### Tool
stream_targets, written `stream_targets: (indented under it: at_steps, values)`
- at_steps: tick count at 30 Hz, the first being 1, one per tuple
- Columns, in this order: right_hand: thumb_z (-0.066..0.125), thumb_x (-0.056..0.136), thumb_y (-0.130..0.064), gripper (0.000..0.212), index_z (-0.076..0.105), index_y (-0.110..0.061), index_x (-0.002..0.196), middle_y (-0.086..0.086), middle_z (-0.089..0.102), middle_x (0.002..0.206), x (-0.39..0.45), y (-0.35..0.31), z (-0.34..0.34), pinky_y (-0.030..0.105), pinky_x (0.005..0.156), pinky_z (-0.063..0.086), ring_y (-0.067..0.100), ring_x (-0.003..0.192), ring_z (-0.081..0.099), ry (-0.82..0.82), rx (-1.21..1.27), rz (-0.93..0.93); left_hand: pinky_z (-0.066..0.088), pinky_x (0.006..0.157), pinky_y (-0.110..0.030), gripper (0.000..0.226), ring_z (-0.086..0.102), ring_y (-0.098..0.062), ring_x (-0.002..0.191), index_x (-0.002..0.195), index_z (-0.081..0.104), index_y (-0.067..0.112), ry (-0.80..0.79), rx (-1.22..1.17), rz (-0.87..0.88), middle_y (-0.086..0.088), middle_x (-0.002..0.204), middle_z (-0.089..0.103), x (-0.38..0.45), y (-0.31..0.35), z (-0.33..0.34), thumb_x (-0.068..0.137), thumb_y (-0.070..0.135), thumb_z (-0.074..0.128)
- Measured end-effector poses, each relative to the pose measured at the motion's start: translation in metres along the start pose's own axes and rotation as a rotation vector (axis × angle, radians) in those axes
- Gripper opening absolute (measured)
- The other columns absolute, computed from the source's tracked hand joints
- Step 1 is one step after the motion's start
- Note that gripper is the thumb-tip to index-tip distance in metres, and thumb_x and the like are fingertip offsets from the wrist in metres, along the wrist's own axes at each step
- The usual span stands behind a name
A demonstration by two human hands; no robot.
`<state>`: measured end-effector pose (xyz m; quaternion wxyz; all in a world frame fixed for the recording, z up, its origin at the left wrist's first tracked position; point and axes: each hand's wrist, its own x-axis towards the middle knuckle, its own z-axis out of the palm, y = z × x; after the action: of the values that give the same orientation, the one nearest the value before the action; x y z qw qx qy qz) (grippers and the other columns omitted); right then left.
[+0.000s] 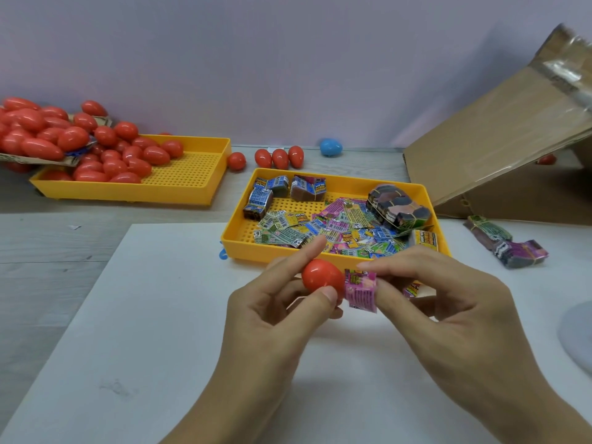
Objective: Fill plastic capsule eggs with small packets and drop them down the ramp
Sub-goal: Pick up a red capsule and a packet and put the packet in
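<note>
My left hand point(272, 306) pinches a red capsule egg half point(320, 275) between thumb and fingers, above the white board. My right hand point(442, 296) pinches a pink folded packet point(360, 290) against the egg's right side. A second small packet point(413, 289) peeks out under my right fingers. Just behind the hands stands a yellow tray point(237, 241) full of loose colourful packets point(323, 227) and banded bundles point(397, 208). The cardboard ramp point(499, 136) slopes up at the right.
A second yellow tray point(128, 192) at the back left holds several red eggs point(128, 155), with more heaped on cardboard beside it. Loose red eggs point(278, 158) and a blue egg point(331, 147) lie by the wall. Packet bundles point(509, 245) lie right of the near tray.
</note>
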<state>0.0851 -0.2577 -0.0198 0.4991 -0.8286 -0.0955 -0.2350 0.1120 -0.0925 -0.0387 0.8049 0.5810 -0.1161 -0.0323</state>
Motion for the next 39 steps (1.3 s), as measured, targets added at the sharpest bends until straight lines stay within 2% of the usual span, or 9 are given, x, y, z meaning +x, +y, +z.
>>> stream_targets:
  at_steps: [2,4,8,13,17,21,27,32,39]
  values:
    - [0.070,0.082,-0.017,0.019,0.075,-0.033,0.090,-0.010,0.068,0.085,-0.0006,0.0008,0.0003,0.039,0.044,0.048,0.017,0.077,0.063,-0.001,-0.017,-0.013,0.055,0.068,-0.017,0.048,0.066,-0.016,0.070,0.110,0.077,0.039,-0.035,0.030,0.012,-0.022,0.103,0.066,-0.0012,0.0015,0.0005,0.064,0.029,0.075]
    - [0.069,0.082,-0.016,0.019,0.075,-0.032,0.090,-0.010,0.067,0.085,-0.0016,0.0014,0.0006,0.039,0.043,0.048,0.018,0.076,0.063,0.000,-0.016,-0.014,0.054,0.067,-0.018,0.047,0.065,-0.017,0.070,0.111,0.076,0.041,-0.069,0.058,0.023,-0.014,0.098,0.064,-0.0023,0.0015,0.0010,0.065,0.029,0.074]
    - [0.069,0.082,-0.018,0.018,0.075,-0.033,0.090,-0.011,0.067,0.085,-0.0013,0.0012,0.0010,0.039,0.043,0.049,0.018,0.077,0.063,-0.002,-0.026,-0.024,0.055,0.065,-0.022,0.048,0.064,-0.021,0.071,0.113,0.074,0.043,-0.080,0.086,0.014,-0.010,0.095,0.061,-0.0024,0.0005,0.0005,0.066,0.030,0.073]
    - [0.071,0.082,-0.019,0.014,0.075,-0.031,0.090,-0.010,0.066,0.082,-0.0026,0.0014,0.0022,0.038,0.042,0.047,0.018,0.074,0.062,-0.004,0.001,-0.026,0.054,0.066,-0.020,0.050,0.064,-0.019,0.071,0.116,0.073,0.042,-0.089,0.099,0.025,-0.005,0.096,0.062,-0.0023,-0.0003,0.0003,0.068,0.029,0.071]
    - [0.071,0.082,-0.018,0.016,0.075,-0.030,0.090,-0.010,0.066,0.082,-0.0027,0.0014,0.0021,0.038,0.042,0.047,0.018,0.074,0.062,-0.006,0.003,-0.021,0.055,0.067,-0.019,0.052,0.066,-0.021,0.073,0.114,0.073,0.044,-0.088,0.116,0.024,0.003,0.093,0.062,-0.0023,-0.0013,0.0000,0.070,0.017,0.075]
    - [0.071,0.080,-0.016,0.015,0.076,-0.028,0.088,-0.008,0.066,0.080,-0.0020,0.0013,0.0022,0.039,0.041,0.046,0.017,0.072,0.062,-0.005,-0.015,-0.020,0.056,0.068,-0.020,0.050,0.068,-0.023,0.078,0.117,0.072,0.043,-0.098,0.119,0.036,0.007,0.094,0.062,-0.0032,-0.0010,-0.0001,0.069,0.030,0.071]
    - [0.072,0.080,-0.019,0.012,0.076,-0.028,0.088,-0.008,0.066,0.079,-0.0019,-0.0011,0.0020,0.038,0.042,0.046,0.016,0.072,0.062,0.003,-0.012,-0.027,0.058,0.069,-0.025,0.049,0.068,-0.021,0.087,0.122,0.071,0.035,-0.083,0.147,0.090,0.002,0.099,0.063,-0.0032,-0.0050,0.0016,0.074,0.029,0.075]
    - [0.066,0.082,-0.035,0.011,0.075,-0.032,0.088,-0.008,0.067,0.081,-0.0030,-0.0020,0.0022,0.038,0.042,0.047,0.016,0.074,0.063,-0.005,0.010,-0.027,0.061,0.074,-0.031,0.047,0.069,-0.025,0.095,0.122,0.071,0.036,-0.083,0.139,0.096,0.002,0.102,0.063,-0.0033,-0.0074,0.0011,0.076,0.028,0.074]
    - [0.072,0.083,-0.014,0.012,0.074,-0.023,0.090,-0.016,0.061,0.079,-0.0021,-0.0049,0.0005,0.024,0.044,0.042,0.012,0.068,0.058,-0.038,-0.133,-0.164,0.062,0.079,-0.036,0.044,0.069,-0.035,0.099,0.120,0.073,0.030,-0.054,0.097,0.085,-0.006,0.105,0.065,-0.0056,-0.0078,0.0004,0.076,0.031,0.070]
